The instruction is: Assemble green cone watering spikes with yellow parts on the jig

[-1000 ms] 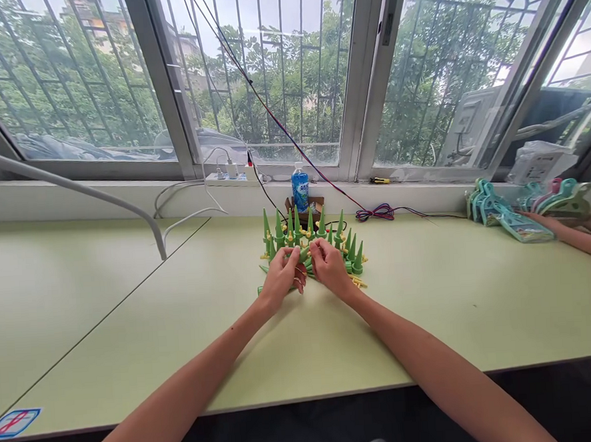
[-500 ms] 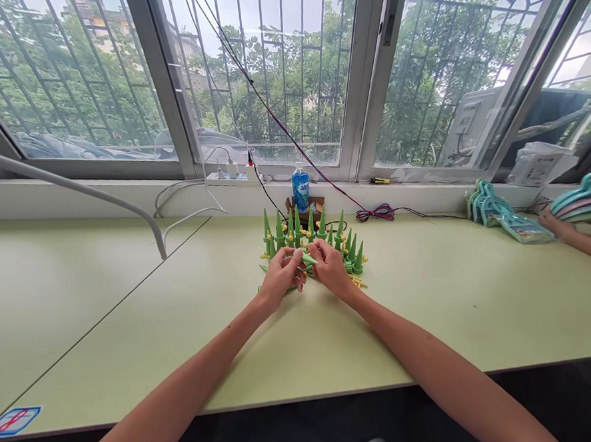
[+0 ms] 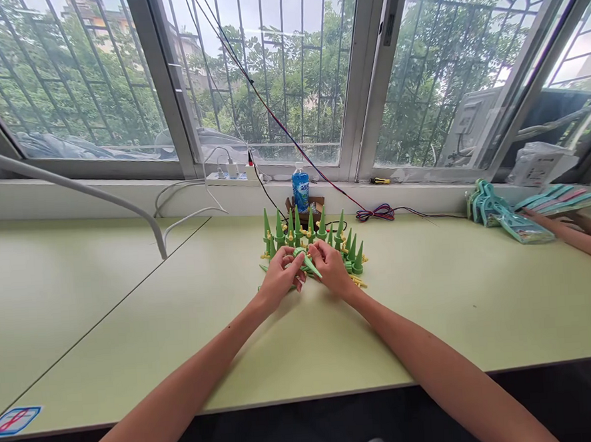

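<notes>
Between my two hands is a green cone-shaped piece (image 3: 311,265), its tip pointing down to the right. My left hand (image 3: 280,273) is closed on it, thumb across its wide end. On the right, my right hand (image 3: 331,267) is pinched beside the piece; whatever is between its fingertips is too small to make out. Behind and around both hands, several green spikes (image 3: 322,225) stand upright on the table, with small yellow parts among them. Loose yellow pieces (image 3: 358,281) lie by my right wrist.
A blue bottle (image 3: 301,188) and a brown box (image 3: 317,204) are behind the spikes. Coiled cable (image 3: 381,212) lies to the right. Teal hangers (image 3: 489,202) are farther right, where another person's hands hold more hangers (image 3: 559,197). A grey cable (image 3: 124,203) arches at left.
The green piece has turned between my hands, showing more of its wide end and its tip lower. At far right, the other person's hangers have moved left and tilted flatter.
</notes>
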